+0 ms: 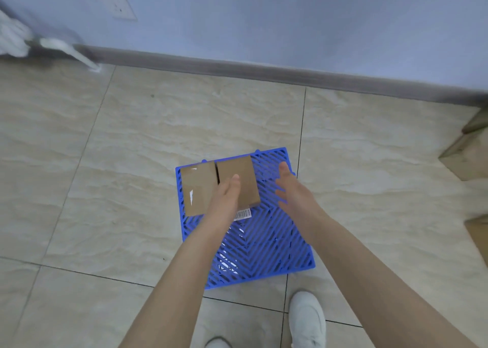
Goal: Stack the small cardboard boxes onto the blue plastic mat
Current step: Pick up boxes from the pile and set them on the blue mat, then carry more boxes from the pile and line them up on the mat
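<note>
There, boxes [198, 189] along far edge of mat [266, 250]

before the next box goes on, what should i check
1. Left box and right box on blue mat: ok.
2. Boxes stacked: not ok, they sit side by side.
3. Left hand off the right box: not ok, it touches it.
4. Right hand free: ok, open and empty.
5. Bare mat space: ok, near half uncovered.
</note>
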